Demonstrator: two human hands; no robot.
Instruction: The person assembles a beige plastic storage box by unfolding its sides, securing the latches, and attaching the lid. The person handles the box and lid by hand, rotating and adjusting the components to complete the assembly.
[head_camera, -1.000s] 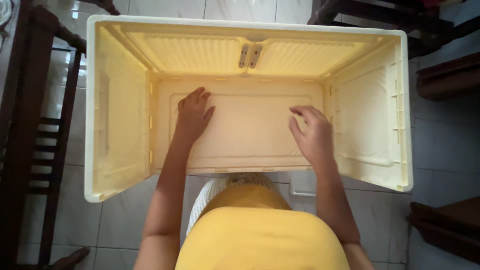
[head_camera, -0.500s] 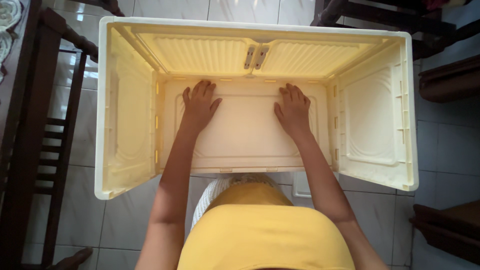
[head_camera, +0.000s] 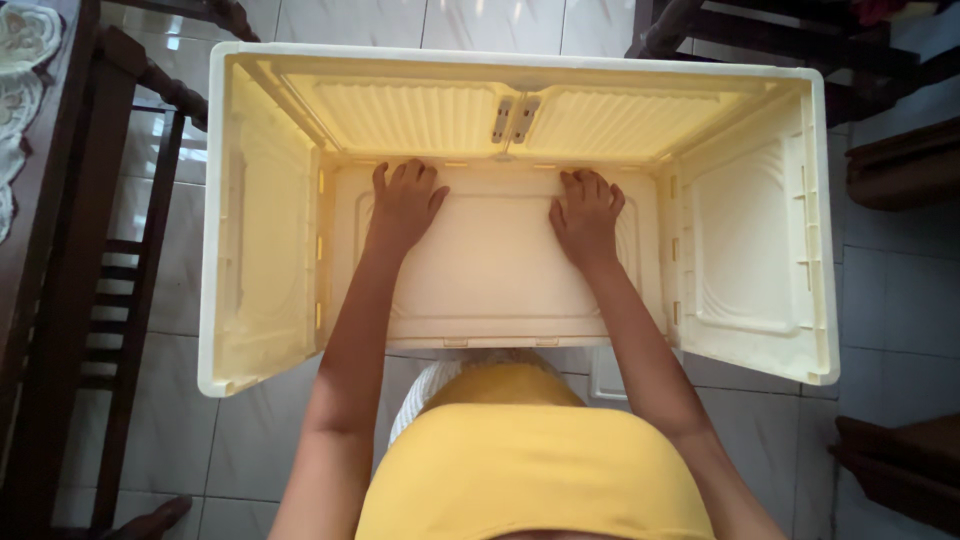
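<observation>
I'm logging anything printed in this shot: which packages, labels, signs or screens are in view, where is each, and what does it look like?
No labels, signs or screens show.
Pale yellow folding plastic crate: the only container, on the tiled floor, rectangular, side panels swung outward, unmarked.
Left hand and right hand: flat on its base panel.

The pale tiled floor (head_camera: 250, 440) carries the open yellow plastic crate (head_camera: 260, 230) between dark wooden furniture (head_camera: 60, 300).
</observation>
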